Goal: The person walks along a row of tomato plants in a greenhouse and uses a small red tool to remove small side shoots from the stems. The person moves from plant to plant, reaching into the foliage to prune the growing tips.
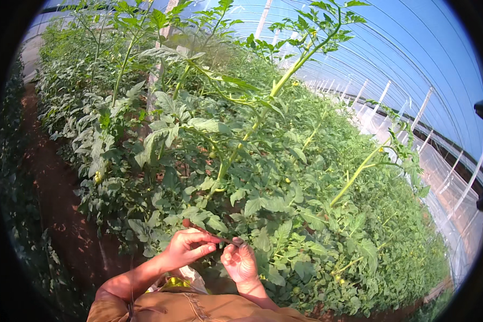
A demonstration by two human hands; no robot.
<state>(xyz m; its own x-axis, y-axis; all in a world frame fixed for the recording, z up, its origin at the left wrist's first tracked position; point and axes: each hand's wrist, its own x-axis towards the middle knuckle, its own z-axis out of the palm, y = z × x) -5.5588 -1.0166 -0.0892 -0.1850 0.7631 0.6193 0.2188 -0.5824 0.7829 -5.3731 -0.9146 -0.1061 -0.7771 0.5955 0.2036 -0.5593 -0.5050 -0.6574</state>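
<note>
Low in the view, my left hand (191, 247) pinches a thin reddish-brown strip (225, 240) between thumb and fingers. My right hand (241, 259) holds the other end of the strip at its fingertips, palm turned up. The strip slants down to the right between the hands, and what it is made of cannot be told. Just beyond the fingers are the leaves of a tomato plant (201, 217). Its thick, bare green stem (261, 116) rises up and to the right to a leafy top. Below my hands, a pale bag with something yellow-green (177, 281) shows partly in front of my body.
Dense tomato plants (358, 241) with small green fruit spread ahead and right. A reddish soil path (60, 193) runs along the left. White posts (380, 94) and a clear plastic greenhouse cover (422, 52) line the right side. Another tall stem (360, 169) leans right.
</note>
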